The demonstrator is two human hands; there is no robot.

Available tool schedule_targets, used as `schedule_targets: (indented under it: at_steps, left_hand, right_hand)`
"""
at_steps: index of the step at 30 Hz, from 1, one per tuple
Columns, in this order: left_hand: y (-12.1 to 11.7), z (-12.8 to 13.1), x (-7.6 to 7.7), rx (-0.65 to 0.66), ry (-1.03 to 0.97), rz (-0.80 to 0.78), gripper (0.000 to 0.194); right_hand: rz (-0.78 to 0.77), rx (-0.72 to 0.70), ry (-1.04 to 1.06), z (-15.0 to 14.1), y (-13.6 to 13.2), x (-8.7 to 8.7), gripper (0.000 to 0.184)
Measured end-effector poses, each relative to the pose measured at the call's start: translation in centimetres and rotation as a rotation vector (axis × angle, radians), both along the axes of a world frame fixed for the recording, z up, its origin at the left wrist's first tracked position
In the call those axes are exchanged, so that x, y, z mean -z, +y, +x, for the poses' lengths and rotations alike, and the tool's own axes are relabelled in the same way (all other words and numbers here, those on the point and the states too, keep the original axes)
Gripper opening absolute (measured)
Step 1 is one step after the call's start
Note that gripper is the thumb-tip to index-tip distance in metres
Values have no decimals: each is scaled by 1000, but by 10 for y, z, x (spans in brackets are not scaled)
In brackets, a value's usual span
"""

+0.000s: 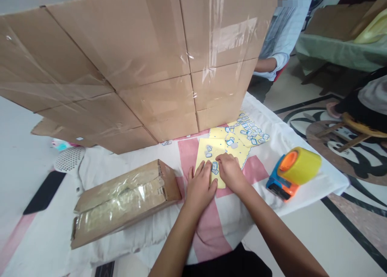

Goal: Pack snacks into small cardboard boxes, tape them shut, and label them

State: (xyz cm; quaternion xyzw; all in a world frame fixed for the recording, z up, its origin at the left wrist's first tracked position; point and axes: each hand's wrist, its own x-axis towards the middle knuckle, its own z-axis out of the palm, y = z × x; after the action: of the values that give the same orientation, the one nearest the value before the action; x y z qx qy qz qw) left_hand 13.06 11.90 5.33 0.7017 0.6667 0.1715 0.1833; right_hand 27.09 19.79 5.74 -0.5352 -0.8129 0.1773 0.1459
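The left hand (201,184) lies spread, clasping nothing, on the yellow paper (218,147) atop the cloth (226,214); the right hand (232,173), fingers bent, touches it, whether pinching I cannot tell; uneven pressure could crease or skew it

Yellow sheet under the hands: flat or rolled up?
Flat: the yellow sheet lies spread on the cloth, left hand on it, right hand at its edge.
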Motion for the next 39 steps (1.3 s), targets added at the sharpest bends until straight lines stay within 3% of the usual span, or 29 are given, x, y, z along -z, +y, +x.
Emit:
schedule_targets:
  at_steps: [4,11,23,29,39]
  left_hand:
    - [0,1,0,-5,4,7,61]
    - [0,2,-1,-12,5,-4,61]
    - [-3,5,-9,31,90,-12,44]
    - [-3,6,-6,12,114,4,46]
    - [-5,9,-3,30,189,54,48]
  right_hand:
    - [17,43,-55,0,0,0,17]
    - [21,16,-89,-3,-1,0,23]
    - [3,-33,76,5,3,3,16]
    - [-11,-28,167,8,5,8,14]
    - [41,33,95,5,2,4,15]
